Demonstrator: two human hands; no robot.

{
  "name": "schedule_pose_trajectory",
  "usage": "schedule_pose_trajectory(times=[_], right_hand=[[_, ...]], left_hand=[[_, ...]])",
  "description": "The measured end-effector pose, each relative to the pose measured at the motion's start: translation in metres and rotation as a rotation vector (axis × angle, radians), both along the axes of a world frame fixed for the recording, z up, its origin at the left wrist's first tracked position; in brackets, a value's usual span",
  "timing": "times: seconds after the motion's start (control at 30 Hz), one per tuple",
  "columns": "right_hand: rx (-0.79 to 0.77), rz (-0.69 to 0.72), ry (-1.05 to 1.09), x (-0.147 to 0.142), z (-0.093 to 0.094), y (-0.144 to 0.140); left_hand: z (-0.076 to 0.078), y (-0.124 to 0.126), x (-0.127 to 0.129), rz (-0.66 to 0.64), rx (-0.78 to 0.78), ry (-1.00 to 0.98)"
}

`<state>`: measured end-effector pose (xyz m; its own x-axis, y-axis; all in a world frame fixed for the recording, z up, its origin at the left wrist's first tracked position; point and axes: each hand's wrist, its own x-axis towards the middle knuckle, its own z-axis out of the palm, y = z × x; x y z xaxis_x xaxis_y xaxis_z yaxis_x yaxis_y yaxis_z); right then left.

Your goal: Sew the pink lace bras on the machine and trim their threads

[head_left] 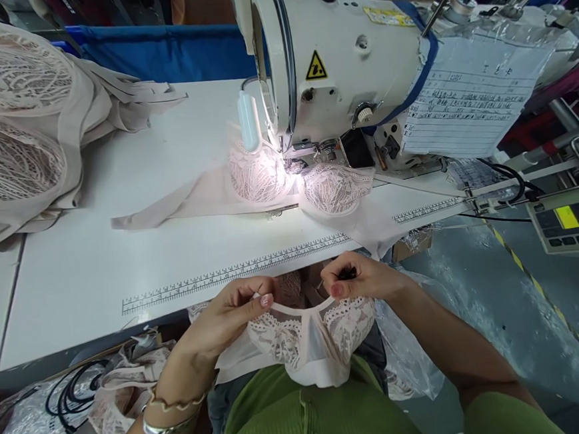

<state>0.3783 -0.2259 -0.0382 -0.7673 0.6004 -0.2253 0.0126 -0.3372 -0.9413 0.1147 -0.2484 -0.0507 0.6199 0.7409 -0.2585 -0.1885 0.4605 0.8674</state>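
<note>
My left hand (231, 308) and right hand (359, 280) both sit just below the near edge of the white surface (137, 256), over my lap. Between them hangs a pale lace bra (306, 339). Left fingers (260, 299) are pinched together on its top edge at one cup; right fingers (336, 288) are clamped on the top edge of the other cup. The thin upper band runs taut from one pinch to the other. Both cups and the plain centre panel droop down toward my green top (305, 416). Bracelets (169, 417) ring my left wrist.

Straight beyond my fingers, printed ruler strips (234, 273) run along the front of the surface. Farther out, a second lace bra (287, 184) lies flat under the head of the sewing machine (342, 59), lit by its lamp, one wing trailing off to the left of my left hand. A paper sheet in plastic (471, 109) is taped to the machine body, out past my right hand.

Far out to the left of my left hand, a heap of lace garments (16, 125) rests on the surface. Low and left of that wrist, more lace pieces and black cables (77, 394) lie in clear plastic. Right of my right forearm, a control panel (570, 221) sits over a grey floor (502, 307) with a striped line.
</note>
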Motion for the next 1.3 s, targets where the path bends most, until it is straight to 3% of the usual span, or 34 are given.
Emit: schedule_pose_trajectory(times=[0.23, 0.73, 1.13, 1.3], right_hand=[[-0.015, -0.021, -0.028, -0.001, 0.0, 0.002], [-0.311, -0.224, 0.049, -0.01, -0.004, -0.005], [-0.246, -0.216, 0.037, -0.011, -0.003, -0.006], [-0.057, -0.116, 0.051, -0.004, -0.006, 0.0]], left_hand=[[-0.009, -0.002, -0.001, 0.113, -0.182, -0.085], [-0.011, 0.001, 0.0, 0.185, -0.286, -0.046], [-0.014, 0.001, -0.002, 0.172, -0.264, -0.035], [-0.008, 0.003, -0.001, 0.151, -0.261, -0.082]])
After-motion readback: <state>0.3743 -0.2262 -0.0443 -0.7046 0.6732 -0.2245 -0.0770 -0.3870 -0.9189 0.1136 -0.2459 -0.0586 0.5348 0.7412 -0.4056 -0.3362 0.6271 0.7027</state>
